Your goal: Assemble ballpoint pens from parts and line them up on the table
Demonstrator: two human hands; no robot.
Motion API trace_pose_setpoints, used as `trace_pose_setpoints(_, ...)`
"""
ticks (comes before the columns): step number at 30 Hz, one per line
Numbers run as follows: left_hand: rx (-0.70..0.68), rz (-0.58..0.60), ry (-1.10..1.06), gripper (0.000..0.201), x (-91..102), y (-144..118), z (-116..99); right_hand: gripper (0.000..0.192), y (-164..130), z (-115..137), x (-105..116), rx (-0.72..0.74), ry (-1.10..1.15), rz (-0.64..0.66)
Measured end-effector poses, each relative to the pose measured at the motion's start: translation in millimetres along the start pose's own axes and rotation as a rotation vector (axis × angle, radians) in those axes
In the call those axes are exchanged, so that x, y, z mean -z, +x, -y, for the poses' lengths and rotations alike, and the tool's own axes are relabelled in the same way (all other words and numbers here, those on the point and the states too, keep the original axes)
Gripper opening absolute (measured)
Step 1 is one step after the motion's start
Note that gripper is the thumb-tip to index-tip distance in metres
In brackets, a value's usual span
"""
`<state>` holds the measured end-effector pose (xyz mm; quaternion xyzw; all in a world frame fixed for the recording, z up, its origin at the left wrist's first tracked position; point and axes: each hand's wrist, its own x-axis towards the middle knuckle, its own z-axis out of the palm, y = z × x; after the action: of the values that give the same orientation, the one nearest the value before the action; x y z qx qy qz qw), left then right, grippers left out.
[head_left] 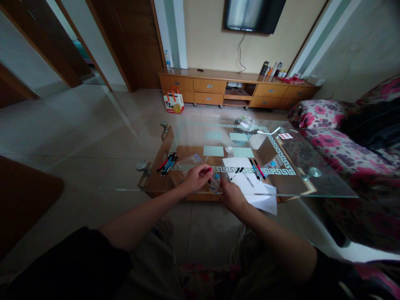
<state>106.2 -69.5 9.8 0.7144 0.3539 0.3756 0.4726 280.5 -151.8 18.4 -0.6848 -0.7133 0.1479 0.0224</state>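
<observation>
from the head view i look down over both forearms to a low glass-topped surface (300, 183) with a greek-key border. my left hand (196, 178) rests on the glass with its grip pinched closed on a small red pen or cap (208, 170); only a short red tip shows past the fingertips, so i cannot tell how long it is. my right hand (231, 196) lies just beside it, near the front edge of the glass, curled; whether its grip is clenched on anything i cannot tell, since the fingers turn away from the camera.

between the two hands sits a small clear container with a blue cap (215, 183), touching or almost touching both. the red piece lies just left of and above that container, so the left hand is the nearer one to it, and its visible end points right, towards the right hand.

to the right of the hands a white sheet of paper (250, 183) hangs partly over the front edge, with a few loose pens (258, 168) lying on it, their long axes running away from me. well to the left lies a bundle of black, red and blue pens (168, 163), slanted. pale blue cards (213, 151) lie farther back on the glass.
</observation>
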Motion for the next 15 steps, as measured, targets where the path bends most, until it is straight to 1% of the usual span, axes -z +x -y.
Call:
trace_pose_setpoints(3,-0.001,-0.042,-0.011,0.027,1.0,1.1,0.2,0.014,1.3,-1.1,-1.8,-0.005,0.123,-0.061)
trace_pose_setpoints(5,-0.002,-0.067,-0.032,0.027,1.5,2.2,1.1,0.004,2.0,-1.1,-0.9,-0.003,0.277,-0.103)
trace_pose_setpoints(6,0.000,-0.071,-0.046,0.027,1.7,2.6,1.6,0.002,2.6,-0.9,0.1,-0.003,0.362,-0.128)
trace_pose_setpoints(8,0.010,-0.052,-0.071,0.027,1.9,3.3,2.2,0.005,4.6,-0.2,2.2,0.005,0.531,-0.180)
trace_pose_setpoints(12,0.064,0.057,-0.140,0.029,0.6,2.9,2.4,0.014,11.5,-0.2,2.4,0.052,0.895,-0.267)
trace_pose_setpoints(15,0.104,0.132,-0.183,0.030,-1.3,1.4,3.5,0.025,16.1,-1.9,1.3,0.008,1.133,-0.302)
